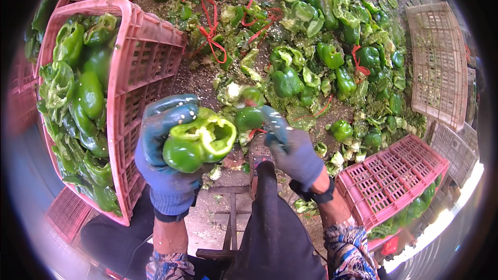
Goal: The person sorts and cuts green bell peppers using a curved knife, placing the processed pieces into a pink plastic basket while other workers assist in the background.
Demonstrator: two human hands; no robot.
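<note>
My left hand (168, 142), in a blue-grey knit glove with a dark green coating, is wrapped round a green bell pepper (188, 145). The pepper's hollow, pale inside shows at an opening facing right. A short way to the right is my right hand (291, 148), gloved the same way, its fingers curled together and pointing up and left. Whatever it holds, if anything, is hidden by the glove. Just beyond its fingertips lies another green pepper (250, 117) among the scraps. White seeds stick to both gloves.
On my left, a tilted pink plastic crate (148, 67) holds many green peppers. Peppers, cores, seeds and red ties (211, 36) litter the ground ahead. At right are a pink crate (397, 176) and a pale upright crate (437, 65). A low stool-like frame (232, 223) stands between my legs.
</note>
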